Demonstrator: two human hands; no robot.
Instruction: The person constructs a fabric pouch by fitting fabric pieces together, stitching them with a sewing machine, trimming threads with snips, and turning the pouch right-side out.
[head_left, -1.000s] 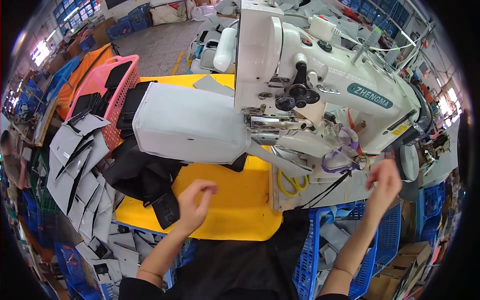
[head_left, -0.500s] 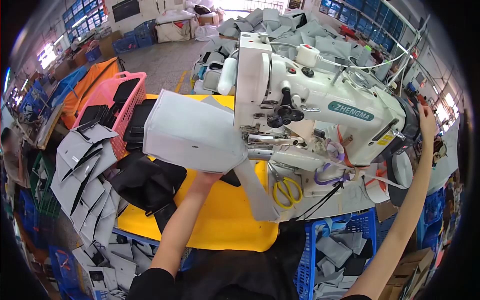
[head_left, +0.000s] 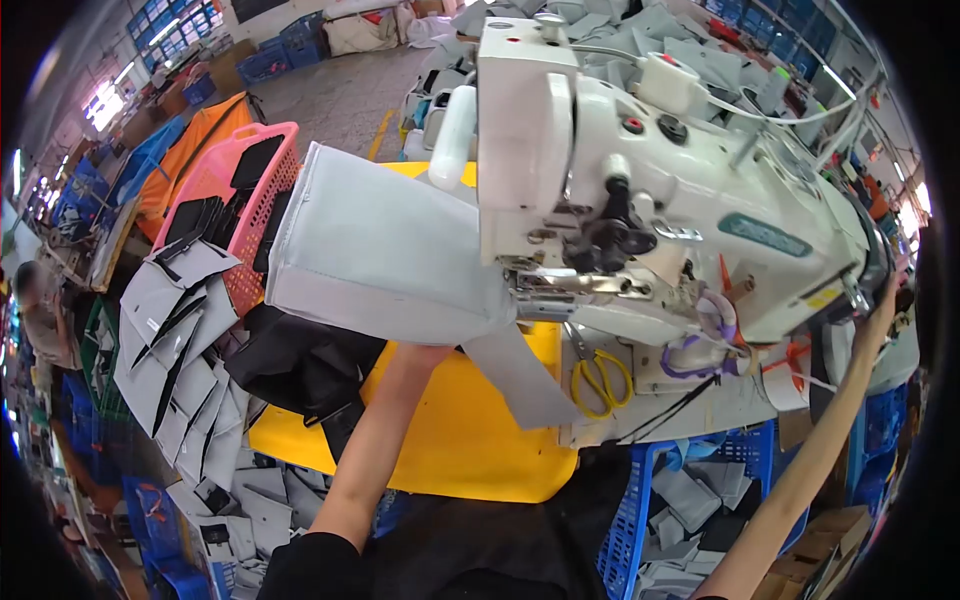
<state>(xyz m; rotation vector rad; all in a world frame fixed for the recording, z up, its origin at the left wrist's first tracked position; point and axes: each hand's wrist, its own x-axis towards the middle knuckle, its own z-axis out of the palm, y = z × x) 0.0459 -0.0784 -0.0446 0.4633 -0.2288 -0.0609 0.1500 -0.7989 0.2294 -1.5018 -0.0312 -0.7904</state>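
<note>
A boxy light grey bag piece sits at the sewing end of a white sewing machine, its right end by the needle area. My left hand is under the bag's lower edge; its fingers are hidden behind it. A grey strip hangs down from the bag's right end. At the machine's far right, my right hand is at the dark handwheel, its fingers curled against the rim, partly dim. Yellow-handled scissors lie below the machine arm.
A yellow sheet covers the table's left part. Black fabric and stacked grey panels lie left, near a pink basket. A blue crate of grey pieces stands below right. A person is at far left.
The view has shifted, so the machine looks larger and closer, and the bag appears slightly higher and farther left. Both hands stay at the same places, the left under the bag, the right at the handwheel.
</note>
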